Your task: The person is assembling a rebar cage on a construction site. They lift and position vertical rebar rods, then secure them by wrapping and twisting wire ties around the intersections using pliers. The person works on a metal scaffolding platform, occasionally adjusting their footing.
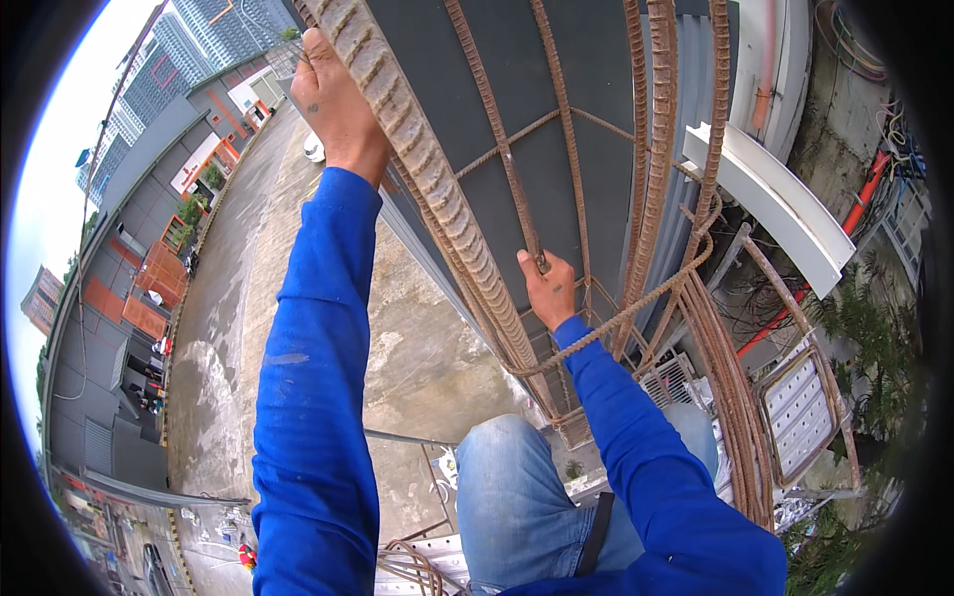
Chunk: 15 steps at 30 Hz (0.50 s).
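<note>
My left hand [338, 111] is raised at the upper left, closed, right beside a thick ribbed steel rebar [412, 144] that runs down through the middle. The bar hides part of its fingers, so what they hold cannot be made out. Lower and to the right, my right hand [553, 290] is wrapped round a thinner rusty rebar [512, 184] inside the cage of upright bars. A dark bit of metal shows at its thumb. A rusty stirrup [636, 308] crosses the uprights just over my right forearm.
Behind the bars stands a dark grey panel [596, 189]. A white steel channel [770, 194] juts out at right, above a perforated metal platform [798, 412] and bundled rebars [725, 397]. Far below lies a concrete yard [238, 268]. Bent bars [412, 568] rest near my knee.
</note>
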Motion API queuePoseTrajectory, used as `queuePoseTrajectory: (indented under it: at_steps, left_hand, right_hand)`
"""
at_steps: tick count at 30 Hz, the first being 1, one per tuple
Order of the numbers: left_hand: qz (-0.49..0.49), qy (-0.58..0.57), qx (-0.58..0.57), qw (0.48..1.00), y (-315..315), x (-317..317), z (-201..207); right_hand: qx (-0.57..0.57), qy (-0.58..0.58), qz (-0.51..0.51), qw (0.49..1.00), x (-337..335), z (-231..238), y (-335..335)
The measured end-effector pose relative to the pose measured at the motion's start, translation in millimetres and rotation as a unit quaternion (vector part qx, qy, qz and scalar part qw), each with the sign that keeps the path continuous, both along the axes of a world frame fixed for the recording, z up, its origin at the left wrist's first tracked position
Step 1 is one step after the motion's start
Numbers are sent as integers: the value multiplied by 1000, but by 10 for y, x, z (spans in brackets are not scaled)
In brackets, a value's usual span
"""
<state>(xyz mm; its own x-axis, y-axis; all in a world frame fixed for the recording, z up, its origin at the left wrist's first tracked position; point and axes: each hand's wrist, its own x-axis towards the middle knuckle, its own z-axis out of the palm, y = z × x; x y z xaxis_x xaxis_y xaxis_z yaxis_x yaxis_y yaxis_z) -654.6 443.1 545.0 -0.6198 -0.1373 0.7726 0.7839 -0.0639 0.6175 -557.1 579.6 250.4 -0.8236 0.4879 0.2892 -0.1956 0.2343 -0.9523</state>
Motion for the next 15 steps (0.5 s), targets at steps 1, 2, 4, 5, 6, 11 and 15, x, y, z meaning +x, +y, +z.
queuePoseTrajectory:
  at_steps: [1, 2, 4, 5, 6, 11, 15]
  left_hand:
    - [2, -1, -9, 1000, -94, -10, 45]
    - [24, 4, -8, 1000, -273, -60, 71]
    - [-66, -53, 34, 996, 85, 300, 46]
    - [-104, -78, 56, 990, 197, 534, 118]
    - [-113, -70, 52, 990, 278, 589, 189]
    - [-50, -53, 89, 993, -128, 317, 64]
    - [-115, -69, 62, 989, 95, 819, 110]
  right_hand:
    - [-2, 39, 15, 999, -226, 229, -78]
    - [-9, 70, 30, 997, -382, 390, -243]
    - [-6, 113, 18, 993, -635, 425, -158]
    - [18, 89, 1, 996, -774, 104, -117]
    - [46, 64, -25, 997, -950, -480, 14]
    - [47, 5, -9, 999, -753, -886, -388]
    - [14, 100, -25, 995, -696, 67, -177]
